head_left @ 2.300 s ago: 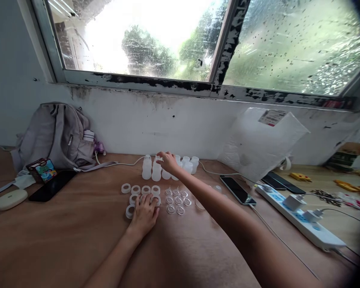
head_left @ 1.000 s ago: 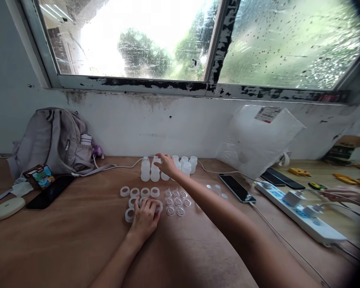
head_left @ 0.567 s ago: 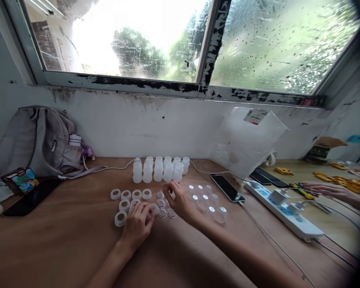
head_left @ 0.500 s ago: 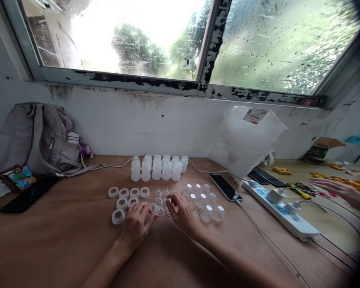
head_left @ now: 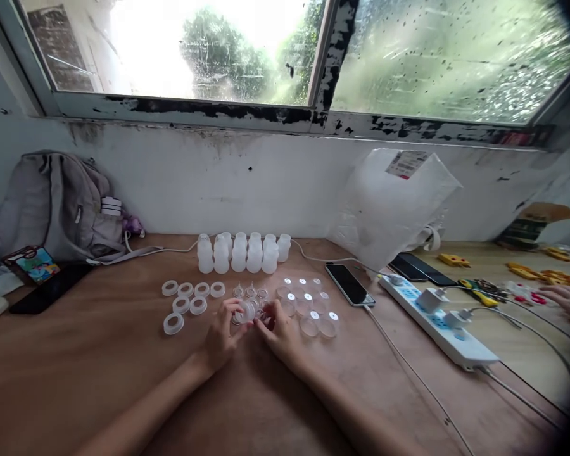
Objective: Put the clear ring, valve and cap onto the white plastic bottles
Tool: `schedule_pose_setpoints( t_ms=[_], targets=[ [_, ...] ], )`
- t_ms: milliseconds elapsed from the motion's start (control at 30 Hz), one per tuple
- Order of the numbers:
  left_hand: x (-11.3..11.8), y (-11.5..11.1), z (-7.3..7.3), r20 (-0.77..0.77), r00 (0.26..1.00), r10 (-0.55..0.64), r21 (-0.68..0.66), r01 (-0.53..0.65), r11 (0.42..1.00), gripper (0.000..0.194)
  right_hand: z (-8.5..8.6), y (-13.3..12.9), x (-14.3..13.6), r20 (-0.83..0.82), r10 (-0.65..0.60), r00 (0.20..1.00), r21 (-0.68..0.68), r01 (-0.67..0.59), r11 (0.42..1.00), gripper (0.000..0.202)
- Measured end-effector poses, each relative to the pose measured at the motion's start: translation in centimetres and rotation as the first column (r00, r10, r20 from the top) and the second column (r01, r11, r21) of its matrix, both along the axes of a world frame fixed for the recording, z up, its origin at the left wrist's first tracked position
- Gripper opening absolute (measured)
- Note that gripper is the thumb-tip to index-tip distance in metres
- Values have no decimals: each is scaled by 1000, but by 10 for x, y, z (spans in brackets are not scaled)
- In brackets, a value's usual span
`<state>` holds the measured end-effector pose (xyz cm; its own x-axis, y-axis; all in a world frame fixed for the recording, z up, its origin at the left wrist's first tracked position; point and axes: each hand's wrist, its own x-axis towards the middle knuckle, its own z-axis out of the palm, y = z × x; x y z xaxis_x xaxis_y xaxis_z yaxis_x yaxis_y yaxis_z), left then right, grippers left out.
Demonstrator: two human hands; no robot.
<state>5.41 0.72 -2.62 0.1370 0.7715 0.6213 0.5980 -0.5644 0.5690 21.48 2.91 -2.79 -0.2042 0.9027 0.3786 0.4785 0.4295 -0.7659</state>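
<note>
My left hand (head_left: pixel 222 335) grips a translucent ring (head_left: pixel 246 310) between thumb and fingers, held up over the table. Close beside it, my right hand (head_left: pixel 280 332) has its thumb and fingers pinched by the small clear nipple-shaped parts; what it holds, if anything, is hidden. More of these small clear parts (head_left: pixel 251 291) lie just beyond both hands. To the left, several translucent rings (head_left: pixel 173 323) rest on the table. On the right are several clear round caps (head_left: pixel 309 325) with white dots. Frosted bottles (head_left: pixel 239 253) stand grouped behind.
A phone (head_left: pixel 350 284) on a cable and a white power strip (head_left: pixel 439 322) lie right. A plastic bag (head_left: pixel 389 202) leans on the wall. A backpack (head_left: pixel 52 215) sits back left. Another person's hand (head_left: pixel 567 301) is at the far right.
My left hand has moved off the rings with one ring, toward my right hand. The two hands are now closer together. The view has shifted slightly.
</note>
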Motion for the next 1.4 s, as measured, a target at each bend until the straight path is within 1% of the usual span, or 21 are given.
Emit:
schedule_pose_setpoints(
  t_ms=[67, 133, 167, 300, 433, 567, 733, 833, 933, 1033, 1133, 1267, 1400],
  targets=[
    [5, -1, 1, 56, 998, 24, -43, -22, 999, 30, 1, -1, 2, -59, 6, 998, -24, -7, 1000, 15],
    [7, -5, 2, 63, 998, 25, -92, -19, 996, 41, -1, -1, 2, -63, 23, 998, -9, -23, 1000, 16],
    [8, -6, 3, 53, 998, 17, -108, -11, 994, 43, -1, 0, 2, -54, 34, 998, 3, -34, 999, 18],
    [5, -11, 5, 4, 1000, -12, -122, 13, 993, 39, -1, -1, 0, -40, 83, 996, 11, -83, 996, 21],
    [2, -10, 6, -6, 1000, -22, -126, 21, 992, 36, 10, -9, 0, -88, 136, 987, -11, -137, 990, 24],
    [0, -10, 4, -2, 998, -55, -136, 55, 989, 37, 21, -17, 0, -213, 215, 953, -67, -234, 970, 26],
    [-1, -12, 0, 26, 999, -32, -214, 37, 976, 43, 20, -20, -1, -405, 260, 877, -179, -355, 918, 30],
    [-1, -13, 1, 45, 998, -43, -256, 53, 965, 39, 18, -19, -1, -468, 259, 845, -213, -392, 895, 29],
    [0, -13, 3, 63, 996, -69, -265, 84, 961, 37, 17, -18, -1, -515, 244, 822, -236, -409, 881, 29],
    [-1, -13, 4, 75, 994, -79, -276, 97, 956, 38, 17, -18, 0, -525, 230, 819, -257, -411, 875, 28],
    [-1, -13, 4, 70, 994, -80, -287, 97, 953, 37, 18, -17, 0, -556, 216, 802, -293, -433, 852, 28],
    [-2, -13, 3, 85, 991, -100, -286, 120, 951, 33, 21, -16, -1, -673, 153, 724, -350, -494, 796, 26],
    [-2, -13, 5, 132, 983, -132, -315, 167, 934, 26, 22, -16, 0, -762, 83, 642, -376, -542, 751, 29]
  ],
)
